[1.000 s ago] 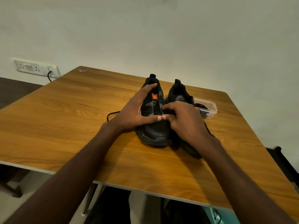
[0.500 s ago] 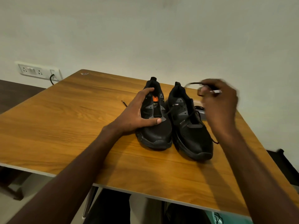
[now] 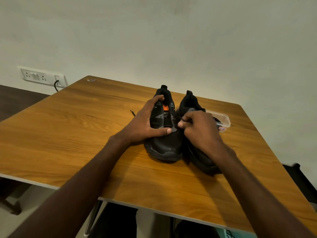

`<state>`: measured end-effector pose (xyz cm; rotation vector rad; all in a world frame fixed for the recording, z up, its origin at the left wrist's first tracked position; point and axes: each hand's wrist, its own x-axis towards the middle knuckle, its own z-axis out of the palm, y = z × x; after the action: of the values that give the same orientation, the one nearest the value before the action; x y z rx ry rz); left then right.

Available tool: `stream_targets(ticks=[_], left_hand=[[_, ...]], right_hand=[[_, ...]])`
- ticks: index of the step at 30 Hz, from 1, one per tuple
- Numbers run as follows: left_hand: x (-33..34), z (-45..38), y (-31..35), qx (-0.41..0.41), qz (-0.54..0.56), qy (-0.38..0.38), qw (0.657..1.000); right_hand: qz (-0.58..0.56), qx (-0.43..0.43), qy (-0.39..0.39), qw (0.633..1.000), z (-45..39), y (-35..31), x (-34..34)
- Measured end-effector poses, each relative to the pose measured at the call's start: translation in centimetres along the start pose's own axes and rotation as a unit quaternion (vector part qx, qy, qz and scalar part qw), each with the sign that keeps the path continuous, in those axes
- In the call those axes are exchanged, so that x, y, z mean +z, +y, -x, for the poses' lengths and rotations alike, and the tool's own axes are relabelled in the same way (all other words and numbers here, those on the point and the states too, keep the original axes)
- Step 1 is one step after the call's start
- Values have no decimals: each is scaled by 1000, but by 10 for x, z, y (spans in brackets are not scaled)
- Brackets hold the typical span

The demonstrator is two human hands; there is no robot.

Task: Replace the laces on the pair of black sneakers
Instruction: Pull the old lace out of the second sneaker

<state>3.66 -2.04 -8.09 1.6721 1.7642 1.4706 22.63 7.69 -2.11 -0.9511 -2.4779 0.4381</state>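
Note:
Two black sneakers stand side by side on the wooden table, toes toward me. My left hand clasps the left sneaker around its side, thumb across the vamp; an orange tongue label shows inside. My right hand hovers over the right sneaker, fingers pinched at the inner eyelets of the left shoe on what seems to be a black lace, mostly hidden. A black lace end lies on the table left of the shoes.
A clear plastic container with something dark inside sits right behind the right sneaker. A wall socket panel with a plugged black cable is at the back left. A dark chair stands to the right of the table.
My right hand, raised high to the right with a lace half a second ago, has come back down to the eyelets between the shoes. The left hand kept its hold.

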Motion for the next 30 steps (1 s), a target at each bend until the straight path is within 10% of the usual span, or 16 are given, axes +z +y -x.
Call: stream_targets(ticks=[6, 10, 14, 26, 30], left_hand=[[-1, 0, 0, 3, -7, 1, 1000], [1, -1, -1, 4, 9, -5, 1000], [2, -1, -2, 3, 13, -7, 1000], [-1, 0, 2, -7, -10, -9, 1000], [-1, 0, 3, -12, -14, -11, 1000]], right_hand=[[-198, 137, 340, 909, -1, 12, -32], [-11, -35, 122, 992, 1, 2, -9], [69, -71, -33, 994, -1, -6, 6], [-17, 19, 27, 999, 1, -4, 3], [-401, 228, 251, 851, -12, 4, -29]])
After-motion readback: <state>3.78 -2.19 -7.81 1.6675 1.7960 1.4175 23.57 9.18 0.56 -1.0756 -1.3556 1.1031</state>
